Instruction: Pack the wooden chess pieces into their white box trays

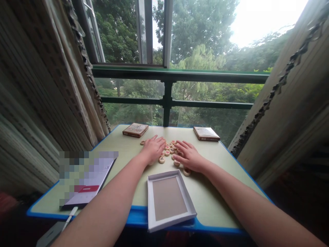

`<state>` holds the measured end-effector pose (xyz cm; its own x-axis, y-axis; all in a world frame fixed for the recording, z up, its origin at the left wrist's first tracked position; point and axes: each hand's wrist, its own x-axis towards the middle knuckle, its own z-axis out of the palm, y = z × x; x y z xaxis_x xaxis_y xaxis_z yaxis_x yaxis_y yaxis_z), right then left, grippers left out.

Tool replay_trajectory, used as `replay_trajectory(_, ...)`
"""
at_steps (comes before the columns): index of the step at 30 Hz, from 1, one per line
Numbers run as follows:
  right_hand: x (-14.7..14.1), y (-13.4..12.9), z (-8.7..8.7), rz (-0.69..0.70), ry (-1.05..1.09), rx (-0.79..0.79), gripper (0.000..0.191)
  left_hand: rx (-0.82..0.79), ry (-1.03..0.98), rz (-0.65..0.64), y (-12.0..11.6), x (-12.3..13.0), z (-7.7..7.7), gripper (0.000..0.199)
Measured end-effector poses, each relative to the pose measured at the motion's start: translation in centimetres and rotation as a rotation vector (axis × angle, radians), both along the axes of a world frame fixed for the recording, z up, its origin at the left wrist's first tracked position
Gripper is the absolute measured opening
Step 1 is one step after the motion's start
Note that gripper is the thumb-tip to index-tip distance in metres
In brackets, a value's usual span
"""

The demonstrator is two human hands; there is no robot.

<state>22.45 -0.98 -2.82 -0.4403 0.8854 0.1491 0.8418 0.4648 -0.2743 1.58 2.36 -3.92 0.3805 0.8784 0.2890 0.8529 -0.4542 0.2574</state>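
Note:
Round wooden xiangqi pieces (167, 152) with red and black characters lie in a loose cluster on the table. From the left, my left hand (153, 148) rests over the edge of the cluster, fingers stretched out and palm down. My right hand (189, 156) lies flat on the other side with its fingers spread over several pieces. Some pieces are hidden under both hands. One piece (186, 172) sits just below my right wrist, and another piece (142, 142) lies beyond my left hand. Nearer to me, a shallow open box tray (151, 206) with white walls stands at the table's front edge.
Two flat boxes, one at the back left (135, 130) and one at the back right (206, 134), stand on the blue-edged table (226, 192). A tablet (89, 192) with a white cable (70, 218) lies at the left. Curtains flank the window, with a green railing (168, 99) behind the table.

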Motion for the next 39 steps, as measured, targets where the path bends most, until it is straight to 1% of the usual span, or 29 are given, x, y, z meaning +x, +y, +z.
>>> replay_trajectory(2, -0.3, 0.8, -0.2, 0.004, 0.019, 0.020, 0.061, -0.073, 0.018, -0.041, -0.1, 0.3, -0.1, 0.046)
replay_trajectory(4, -0.5, 1.4, -0.3, 0.000, 0.022, 0.002, 0.061, -0.104, 0.013, -0.063, -0.2, 0.4, 0.0, 0.045)
replay_trajectory(6, -0.4, 1.7, -0.3, 0.031, 0.033, 0.005, 0.057, -0.094, -0.010, -0.083, -0.1, 0.3, 0.2, 0.042)
replay_trajectory(8, -0.3, 1.6, -0.2, 0.074, 0.065, 0.053, 0.048, -0.069, -0.042, -0.104, -0.1, 0.2, 0.4, 0.041)
replay_trajectory(10, -0.2, 1.5, -0.3, 0.087, 0.098, 0.116, 0.042, -0.043, -0.068, -0.114, 0.0, 0.2, 0.4, 0.040)
replay_trajectory(12, -0.2, 1.5, -0.4, 0.058, 0.102, 0.155, 0.042, -0.020, -0.069, -0.117, -0.1, 0.3, 0.4, 0.039)
replay_trajectory(14, -0.3, 1.8, -0.5, 0.049, 0.074, 0.155, 0.041, -0.009, -0.046, -0.123, -0.2, 0.5, 0.3, 0.038)
replay_trajectory(17, -0.6, 2.0, -0.6, 0.092, 0.039, 0.154, 0.037, 0.002, -0.010, -0.129, -0.4, 0.6, 0.5, 0.039)
replay_trajectory(19, -0.7, 1.9, -0.5, 0.100, 0.036, 0.177, 0.035, 0.014, -0.020, -0.129, -0.6, 0.6, 0.7, 0.040)
replay_trajectory(23, -1.0, 1.5, -0.3, 0.044, 0.021, 0.213, 0.037, 0.023, -0.059, -0.198, -1.0, 0.8, 1.0, 0.036)
replay_trajectory(25, -1.1, 1.5, -0.4, 0.080, 0.008, 0.201, 0.036, 0.027, -0.051, -0.223, -1.1, 0.9, 1.0, 0.032)
replay_trajectory(28, -1.0, 1.6, -0.5, 0.150, 0.000, 0.178, 0.034, 0.046, -0.047, -0.210, -1.1, 0.9, 0.8, 0.032)
replay_trajectory(30, -1.0, 1.6, -0.4, 0.135, -0.007, 0.185, 0.035, 0.057, -0.053, -0.193, -1.0, 0.9, 0.7, 0.033)
replay_trajectory(35, -1.2, 0.9, -0.2, 0.048, -0.034, 0.211, 0.038, 0.063, -0.031, -0.136, -1.0, 0.6, 0.7, 0.034)
replay_trajectory(37, -1.3, 0.8, -0.3, 0.050, -0.018, 0.210, 0.038, 0.067, -0.017, -0.125, -1.1, 0.6, 0.8, 0.036)
replay_trajectory(39, -1.5, 0.8, -0.5, 0.090, -0.005, 0.198, 0.036, 0.068, -0.009, -0.130, -1.1, 0.5, 0.8, 0.036)
